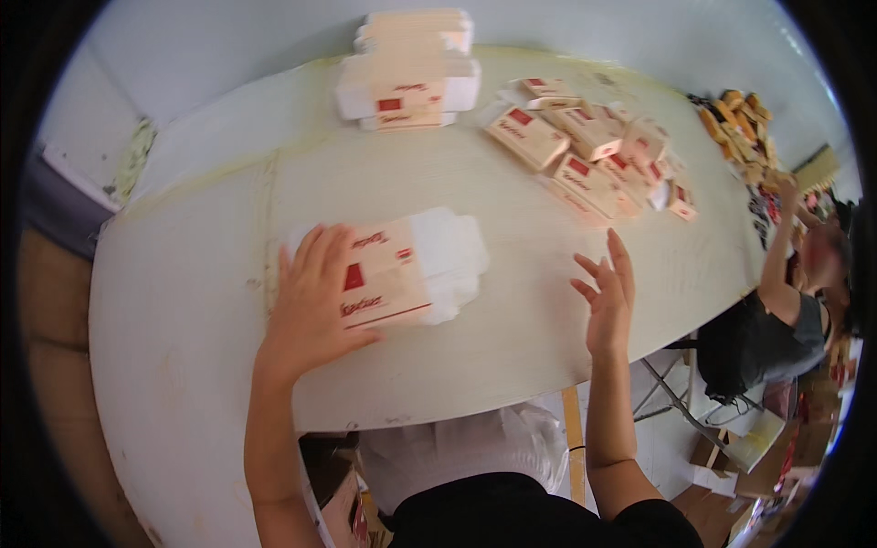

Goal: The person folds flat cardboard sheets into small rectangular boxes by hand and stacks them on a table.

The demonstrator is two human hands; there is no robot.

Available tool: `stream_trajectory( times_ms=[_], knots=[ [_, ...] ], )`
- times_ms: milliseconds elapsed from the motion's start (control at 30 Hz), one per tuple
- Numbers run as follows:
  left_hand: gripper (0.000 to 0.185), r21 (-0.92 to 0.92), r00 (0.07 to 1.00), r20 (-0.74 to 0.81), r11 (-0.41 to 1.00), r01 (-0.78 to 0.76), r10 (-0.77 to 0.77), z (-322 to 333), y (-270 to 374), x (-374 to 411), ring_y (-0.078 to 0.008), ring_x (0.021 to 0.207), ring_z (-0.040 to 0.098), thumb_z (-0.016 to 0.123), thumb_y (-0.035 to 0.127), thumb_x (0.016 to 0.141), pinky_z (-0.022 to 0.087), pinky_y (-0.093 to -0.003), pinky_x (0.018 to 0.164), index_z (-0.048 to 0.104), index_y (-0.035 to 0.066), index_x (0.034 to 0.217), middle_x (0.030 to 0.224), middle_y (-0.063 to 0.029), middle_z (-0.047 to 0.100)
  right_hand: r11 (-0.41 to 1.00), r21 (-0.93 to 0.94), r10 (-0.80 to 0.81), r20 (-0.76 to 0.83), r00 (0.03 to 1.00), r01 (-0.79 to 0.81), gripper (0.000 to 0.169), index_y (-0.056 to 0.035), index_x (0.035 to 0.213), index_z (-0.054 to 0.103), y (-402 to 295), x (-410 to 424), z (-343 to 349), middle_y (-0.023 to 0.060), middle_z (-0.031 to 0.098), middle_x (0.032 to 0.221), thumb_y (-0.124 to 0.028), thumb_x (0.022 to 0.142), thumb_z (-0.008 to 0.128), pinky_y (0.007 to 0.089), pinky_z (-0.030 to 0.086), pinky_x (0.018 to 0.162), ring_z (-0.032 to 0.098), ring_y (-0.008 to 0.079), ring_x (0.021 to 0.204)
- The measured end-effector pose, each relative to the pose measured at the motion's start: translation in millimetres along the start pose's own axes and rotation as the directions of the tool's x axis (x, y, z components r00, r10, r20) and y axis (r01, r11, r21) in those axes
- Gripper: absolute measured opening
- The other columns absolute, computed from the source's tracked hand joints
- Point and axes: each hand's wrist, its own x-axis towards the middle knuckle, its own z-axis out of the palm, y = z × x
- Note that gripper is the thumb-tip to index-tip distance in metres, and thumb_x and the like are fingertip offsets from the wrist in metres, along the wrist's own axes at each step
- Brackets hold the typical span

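Observation:
A flattened cardboard carton [390, 274], cream with red print and white flaps, lies on the table before me. My left hand [312, 301] rests on its left part, fingers spread, palm down. To the right, my right hand [606, 294] is held with fingers apart and nothing in it, just below a heap of folded cartons [582, 185]. At the far side of the table lies a stack of flat cartons [411, 103] of the same print.
The white table [521, 356] has a curved-looking near edge. At the far right a co-worker [788, 308] sits with raised arms near a pile of brownish-orange items [740, 130]. Below on the right are a folding stool [757, 438] and cardboard boxes [712, 449].

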Motion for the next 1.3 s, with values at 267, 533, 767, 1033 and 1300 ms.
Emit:
stream_trajectory(
  times_ms=[267,533,767,1033,1300],
  knots=[
    [0.119,0.046,0.989,-0.069,0.991,-0.127,0.129,-18,0,6,-0.0324,0.126,0.033,0.086,0.047,0.045,0.024,-0.0476,0.105,0.029,0.005,0.141,0.132,-0.0142,0.037,0.985,-0.055,-0.140,0.306,0.942,0.164,0.051,-0.0014,0.134,0.041,14,-33,27,0.0106,0.043,0.136,0.000,0.084,0.050,0.0273,0.046,0.079,0.057,0.0174,0.100],
    [0.121,0.052,0.985,-0.118,0.991,-0.120,0.125,-19,7,1,-0.0319,0.124,0.033,0.086,0.048,0.043,0.025,-0.0464,0.103,0.030,0.006,0.141,0.131,-0.0145,0.037,0.921,-0.244,-0.146,0.510,0.847,0.305,0.033,0.0020,0.115,0.058,-6,-52,83,0.0119,0.056,0.108,-0.001,0.081,0.060,0.0208,0.045,0.057,0.055,0.0103,0.069],
    [0.108,0.009,0.956,-0.245,0.986,-0.165,0.162,-16,41,-22,-0.0351,0.117,0.037,0.086,0.030,0.048,0.029,-0.0474,0.099,0.034,0.007,0.139,0.130,-0.0147,0.035,0.988,0.135,0.001,0.491,0.871,-0.078,0.026,0.0057,0.109,0.060,-12,-71,88,0.0025,0.051,0.081,0.000,0.084,0.059,0.0209,0.039,0.050,0.043,0.0050,0.058],
    [0.096,0.044,0.940,-0.295,0.985,-0.167,0.172,-21,63,-40,-0.0316,0.106,0.044,0.082,0.028,0.045,0.033,-0.0457,0.088,0.047,0.012,0.132,0.121,-0.0124,0.044,0.989,0.088,0.020,0.728,0.685,-0.123,0.023,0.0061,0.103,0.063,-22,-66,60,-0.0055,0.039,0.063,0.008,0.081,0.057,0.0207,0.045,0.053,0.041,0.0008,0.058],
    [0.091,0.052,0.935,-0.322,0.989,-0.139,0.148,-20,67,-47,-0.0286,0.098,0.046,0.081,0.032,0.051,0.035,-0.0441,0.083,0.048,0.026,0.135,0.115,-0.0114,0.045,0.968,0.075,0.105,0.742,0.662,-0.238,0.033,0.0072,0.110,0.058,-26,-70,60,-0.0029,0.050,0.068,0.010,0.078,0.058,0.0258,0.053,0.072,0.048,0.0025,0.063]
  ],
)
